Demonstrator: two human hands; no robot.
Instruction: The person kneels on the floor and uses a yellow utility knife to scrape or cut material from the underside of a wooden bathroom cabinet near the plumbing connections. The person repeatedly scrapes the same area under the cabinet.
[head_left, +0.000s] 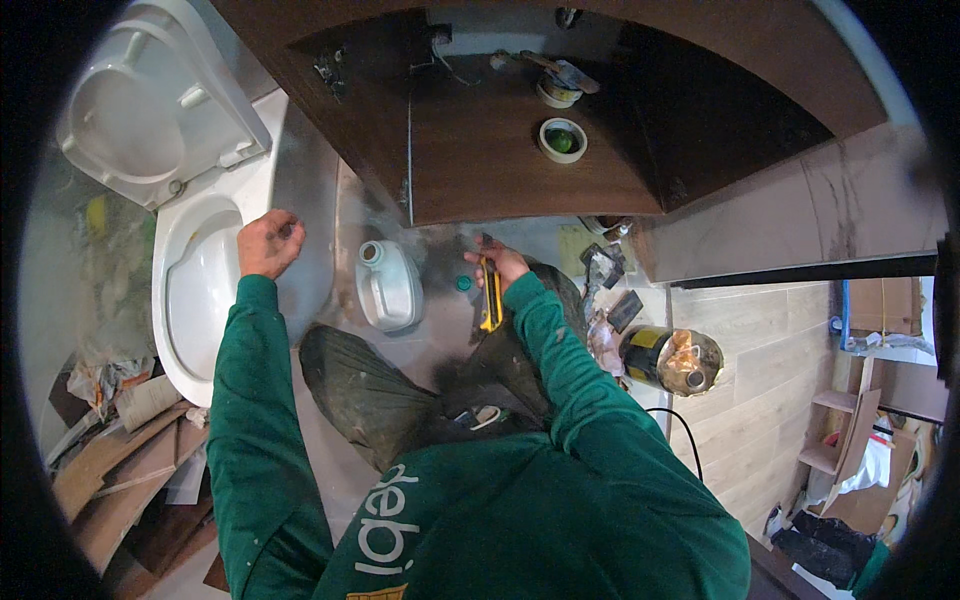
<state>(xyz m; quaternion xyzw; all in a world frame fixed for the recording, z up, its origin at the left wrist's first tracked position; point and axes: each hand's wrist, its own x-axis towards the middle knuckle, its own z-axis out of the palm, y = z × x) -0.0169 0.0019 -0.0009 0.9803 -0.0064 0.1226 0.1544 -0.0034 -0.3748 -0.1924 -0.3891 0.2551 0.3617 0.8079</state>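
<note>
My left hand [270, 244] is closed beside the white toilet bowl [190, 290], over its inner edge. Its fingers curl inward, and whatever they may pinch is hidden. In my right hand [508, 262] is a yellow and black utility knife [491, 298], its body pointing down toward my knees. Between my hands stands a white plastic jug [388, 286] with its mouth uncovered. A small green cap [463, 283] lies on the floor between the jug and the knife.
Ahead is a brown cabinet [520, 185] holding an open tub [562, 140] and another with a brush [575, 76] across it. A metal canister [672, 360] and dark scraps are at right. Board offcuts [135, 480] pile up at lower left. The toilet lid [150, 110] is raised.
</note>
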